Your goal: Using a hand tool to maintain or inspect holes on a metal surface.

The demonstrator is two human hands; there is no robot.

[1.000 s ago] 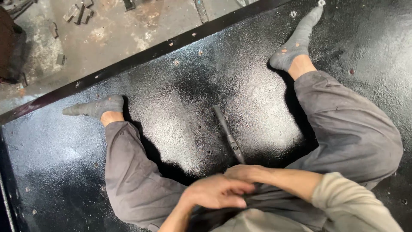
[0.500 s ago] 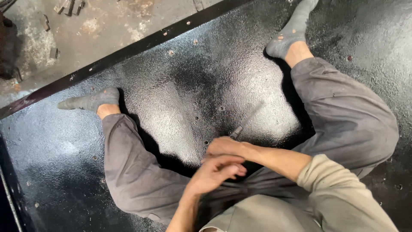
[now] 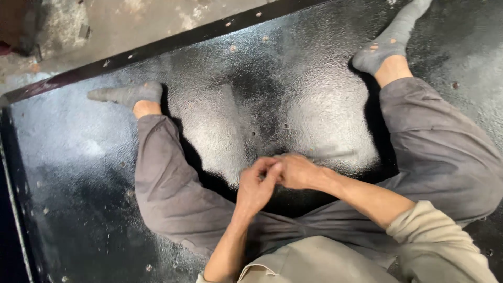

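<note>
The two hands are brought together between the spread legs, low over the black, glossy, textured metal sheet (image 3: 293,99). The left hand (image 3: 255,184) is seen with its fingers curled, their tips pressed against the fingers of the right hand (image 3: 297,171), which is likewise loosely closed. Whether something small is pinched between them cannot be told; nothing is visible there.

Half a second ago a thin, dark, rod-like thing was seen slanting up from the right hand over the sheet, and a second ago it lay along the shiny patch. It can no longer be made out now, so it is either hidden under the hands or out of sight. The left hand, lower and apart from the right before, has been raised to meet it. The work appears to have passed from the sheet's surface to something handled at the fingertips.

Around the hands, grey trousers (image 3: 173,199) and two grey socks, left (image 3: 126,94) and right (image 3: 390,42), rest on the sheet. Beyond its dark raised edge (image 3: 173,42) a dusty concrete floor (image 3: 105,26) is seen.
</note>
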